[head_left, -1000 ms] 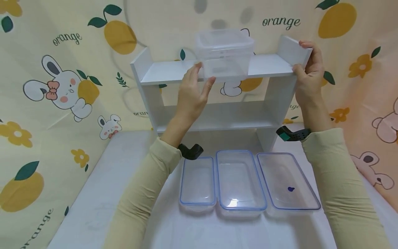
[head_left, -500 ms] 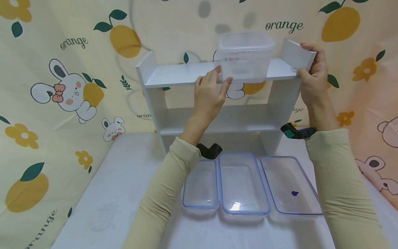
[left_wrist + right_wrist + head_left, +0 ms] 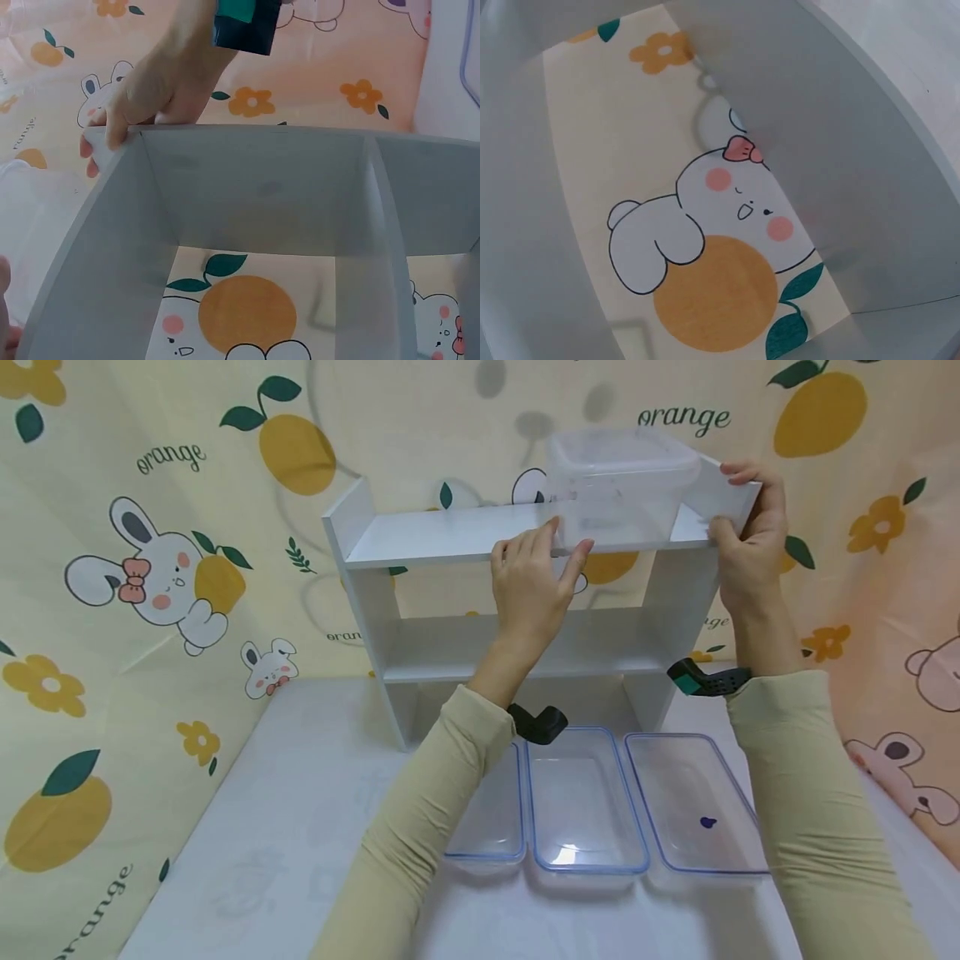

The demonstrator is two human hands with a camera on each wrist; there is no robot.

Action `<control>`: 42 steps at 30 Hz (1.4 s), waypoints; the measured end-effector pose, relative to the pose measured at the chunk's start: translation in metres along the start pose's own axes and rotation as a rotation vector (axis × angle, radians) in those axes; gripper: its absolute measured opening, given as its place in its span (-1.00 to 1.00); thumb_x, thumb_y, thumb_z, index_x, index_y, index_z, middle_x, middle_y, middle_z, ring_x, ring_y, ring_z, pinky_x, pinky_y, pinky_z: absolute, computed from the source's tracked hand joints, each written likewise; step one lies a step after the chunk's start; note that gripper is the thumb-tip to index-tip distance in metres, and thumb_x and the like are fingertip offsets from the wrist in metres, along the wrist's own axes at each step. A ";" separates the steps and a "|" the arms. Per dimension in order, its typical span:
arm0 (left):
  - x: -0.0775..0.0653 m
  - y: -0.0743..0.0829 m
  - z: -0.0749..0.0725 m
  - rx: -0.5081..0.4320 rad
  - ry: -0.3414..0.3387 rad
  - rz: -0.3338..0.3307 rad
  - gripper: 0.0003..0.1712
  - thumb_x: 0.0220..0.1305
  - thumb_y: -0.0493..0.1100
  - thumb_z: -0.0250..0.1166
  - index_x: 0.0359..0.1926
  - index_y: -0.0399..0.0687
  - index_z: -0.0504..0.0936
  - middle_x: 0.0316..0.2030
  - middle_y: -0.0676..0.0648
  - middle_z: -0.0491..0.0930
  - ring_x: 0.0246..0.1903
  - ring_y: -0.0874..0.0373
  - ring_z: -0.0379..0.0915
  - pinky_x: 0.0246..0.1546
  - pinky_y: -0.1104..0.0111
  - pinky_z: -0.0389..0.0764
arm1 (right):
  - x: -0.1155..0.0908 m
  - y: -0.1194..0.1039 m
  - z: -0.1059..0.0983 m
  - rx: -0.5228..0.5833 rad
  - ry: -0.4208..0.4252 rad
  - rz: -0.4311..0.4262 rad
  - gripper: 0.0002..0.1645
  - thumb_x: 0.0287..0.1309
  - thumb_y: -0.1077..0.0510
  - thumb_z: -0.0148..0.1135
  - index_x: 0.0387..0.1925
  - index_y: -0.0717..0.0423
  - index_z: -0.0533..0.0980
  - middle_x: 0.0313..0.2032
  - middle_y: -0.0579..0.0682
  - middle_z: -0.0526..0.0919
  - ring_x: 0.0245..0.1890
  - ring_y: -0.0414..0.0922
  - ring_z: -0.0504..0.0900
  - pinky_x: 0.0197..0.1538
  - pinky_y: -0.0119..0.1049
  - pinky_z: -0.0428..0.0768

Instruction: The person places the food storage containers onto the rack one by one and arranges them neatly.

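Observation:
A translucent lidded plastic container [image 3: 626,485] sits on the top board of a white shelf unit [image 3: 442,535], near its right end. Against the container's left side rests my left hand [image 3: 531,581], fingers extended and thumb by the front lower edge. My right hand [image 3: 753,547] grips the shelf's upright right end panel, thumb in front and fingers over the outer side. In the left wrist view, the right hand [image 3: 161,90] holds the shelf's corner, and part of the container [image 3: 41,232] shows at the left. Only the shelf's inside [image 3: 862,150] and the backdrop appear in the right wrist view.
Below the shelf, three clear containers with blue rims stand on the white table [image 3: 292,827]: a left one [image 3: 491,810] partly behind the left sleeve, a middle one [image 3: 585,802], and a right one [image 3: 690,793] bearing a dark blue mark. An orange-and-rabbit printed backdrop [image 3: 420,427] hangs behind.
The lidded container has slid right along the top board, from about its middle towards the right end. My left hand has moved right with it. The right hand keeps its grip on the end panel.

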State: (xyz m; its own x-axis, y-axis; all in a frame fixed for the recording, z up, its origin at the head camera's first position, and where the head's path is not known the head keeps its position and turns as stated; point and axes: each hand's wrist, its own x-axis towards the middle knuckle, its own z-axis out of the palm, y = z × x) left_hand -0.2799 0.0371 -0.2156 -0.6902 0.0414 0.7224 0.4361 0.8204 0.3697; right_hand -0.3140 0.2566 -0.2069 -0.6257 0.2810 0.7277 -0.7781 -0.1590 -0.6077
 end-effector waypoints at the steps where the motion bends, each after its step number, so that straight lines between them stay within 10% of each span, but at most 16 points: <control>1: 0.000 0.000 0.000 0.002 0.004 -0.005 -0.40 0.35 0.24 0.08 0.24 0.01 0.48 0.16 0.06 0.59 0.21 0.19 0.44 0.34 0.26 0.25 | 0.000 0.000 0.001 -0.005 0.002 -0.004 -0.45 -0.04 0.62 -0.16 -0.11 0.09 0.43 0.10 -0.06 0.45 0.21 -0.07 0.32 0.49 -0.20 0.25; 10: -0.004 -0.006 0.000 -0.018 0.014 0.033 -0.48 0.41 0.15 0.04 0.21 -0.01 0.50 0.19 0.05 0.57 0.30 0.16 0.36 0.42 0.30 0.19 | -0.001 0.001 0.002 -0.005 0.003 -0.001 -0.44 -0.01 0.63 -0.19 -0.11 0.07 0.42 0.11 -0.07 0.45 0.23 -0.06 0.32 0.50 -0.22 0.25; 26: -0.036 -0.016 -0.014 -0.315 0.078 0.152 -0.58 0.41 -0.12 0.06 0.18 -0.24 0.49 0.21 -0.14 0.53 0.32 0.03 0.33 0.45 0.44 0.22 | 0.000 0.002 -0.002 0.019 -0.008 0.052 -0.44 0.02 0.63 -0.22 -0.11 0.06 0.42 0.23 -0.05 0.40 0.24 -0.09 0.29 0.41 -0.32 0.36; 42: -0.042 -0.018 -0.005 -0.368 -0.093 0.282 -0.39 0.36 -0.17 0.11 0.37 -0.28 0.26 0.44 -0.18 0.22 0.47 0.02 0.09 0.52 0.49 -0.01 | -0.001 0.001 -0.003 0.069 -0.011 0.048 -0.45 0.03 0.65 -0.20 -0.11 0.08 0.41 0.25 -0.02 0.38 0.27 -0.06 0.28 0.45 -0.28 0.34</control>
State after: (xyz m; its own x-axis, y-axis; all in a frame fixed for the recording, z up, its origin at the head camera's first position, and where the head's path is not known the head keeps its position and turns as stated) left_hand -0.2562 0.0183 -0.2494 -0.5567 0.2987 0.7751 0.7783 0.5138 0.3609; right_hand -0.3135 0.2586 -0.2089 -0.6626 0.2608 0.7021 -0.7489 -0.2366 -0.6190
